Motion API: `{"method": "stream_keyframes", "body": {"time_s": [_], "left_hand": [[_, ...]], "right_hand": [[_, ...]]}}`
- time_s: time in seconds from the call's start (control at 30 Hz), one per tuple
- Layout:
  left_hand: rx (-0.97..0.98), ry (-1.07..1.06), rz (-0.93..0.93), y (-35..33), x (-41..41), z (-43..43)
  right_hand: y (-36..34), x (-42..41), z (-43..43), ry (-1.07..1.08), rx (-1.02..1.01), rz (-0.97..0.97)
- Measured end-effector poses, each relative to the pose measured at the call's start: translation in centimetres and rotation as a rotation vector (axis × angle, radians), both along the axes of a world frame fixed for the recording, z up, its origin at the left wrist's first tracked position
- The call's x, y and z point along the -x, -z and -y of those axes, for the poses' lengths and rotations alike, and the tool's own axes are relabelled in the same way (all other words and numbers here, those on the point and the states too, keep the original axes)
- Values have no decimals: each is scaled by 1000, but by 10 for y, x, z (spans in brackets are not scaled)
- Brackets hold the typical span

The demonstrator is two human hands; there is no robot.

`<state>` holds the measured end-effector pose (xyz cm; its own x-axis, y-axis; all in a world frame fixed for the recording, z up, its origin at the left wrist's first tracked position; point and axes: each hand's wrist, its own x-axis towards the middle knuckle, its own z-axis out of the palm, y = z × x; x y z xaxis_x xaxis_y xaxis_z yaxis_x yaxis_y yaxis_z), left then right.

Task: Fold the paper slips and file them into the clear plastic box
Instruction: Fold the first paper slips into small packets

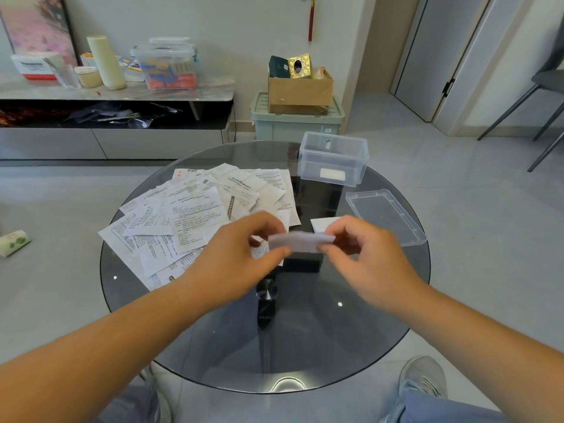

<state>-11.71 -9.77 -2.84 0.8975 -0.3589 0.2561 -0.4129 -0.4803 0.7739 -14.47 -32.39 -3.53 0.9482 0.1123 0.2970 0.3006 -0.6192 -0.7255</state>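
Note:
A folded white paper slip [300, 242] hangs above the round glass table [305, 337], pinched at its left end by my left hand [241, 257] and at its right end by my right hand [363, 257]. A loose pile of printed paper slips [195, 215] covers the table's left half. The clear plastic box [332, 158] stands open at the far right of the table, with one white folded slip [332, 174] lying on its bottom. Its clear lid [386, 216] lies flat just right of my right hand. Another white slip [322, 224] lies behind the held one.
Beyond the table stand a low TV cabinet [116, 96] with jars and a storage container, a green bin [297, 120] with a cardboard box on it, and a chair [537, 96] at the right. My knees and a shoe [424, 377] show below the table edge.

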Motion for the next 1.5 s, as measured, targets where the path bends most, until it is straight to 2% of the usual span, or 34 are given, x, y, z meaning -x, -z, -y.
{"method": "stream_keyframes", "body": {"time_s": [0.07, 0.13, 0.2, 0.33, 0.53, 0.67, 0.77, 0.87, 0.97, 1.03, 1.13, 1.3, 1.33, 1.43, 1.47, 1.5], "left_hand": [[-216, 84, 161, 9, 3, -9], [-396, 162, 243, 20, 6, -16], [-485, 202, 283, 27, 10, -18], [-517, 184, 334, 30, 21, -16], [-530, -81, 99, 29, 14, 5], [-602, -116, 38, 29, 10, 15], [-664, -128, 74, 31, 13, 18], [-680, -130, 220, 35, 13, 16], [-665, 36, 392, 40, 7, 13], [-661, 144, 395, 43, 4, 8], [-609, 170, 354, 45, 1, -2], [-470, 114, 211, 47, -2, -14], [-462, 104, 199, 47, -1, -14], [-476, 84, 206, 50, -1, -14], [-486, 83, 211, 51, -1, -13], [-492, 83, 212, 51, -1, -14]], "right_hand": [[8, 8, 5, -114, 175, 29], [17, 15, 8, -201, 343, 16], [24, 20, 11, -240, 424, 0], [27, 25, 8, -232, 413, -23], [23, 8, -9, -12, 191, -207], [24, -2, -14, 81, 149, -283], [21, -4, -18, 91, 211, -322], [17, -8, -19, 99, 280, -339], [13, -13, -20, 103, 292, -385], [10, -15, -21, 102, 296, -404], [9, -16, -21, 114, 294, -410], [11, -9, -21, 135, 337, -373], [13, -4, -20, 140, 371, -312], [19, 18, -26, 16, 596, 100], [23, 25, -30, -66, 663, 147], [26, 31, -33, -150, 726, 85]]}}
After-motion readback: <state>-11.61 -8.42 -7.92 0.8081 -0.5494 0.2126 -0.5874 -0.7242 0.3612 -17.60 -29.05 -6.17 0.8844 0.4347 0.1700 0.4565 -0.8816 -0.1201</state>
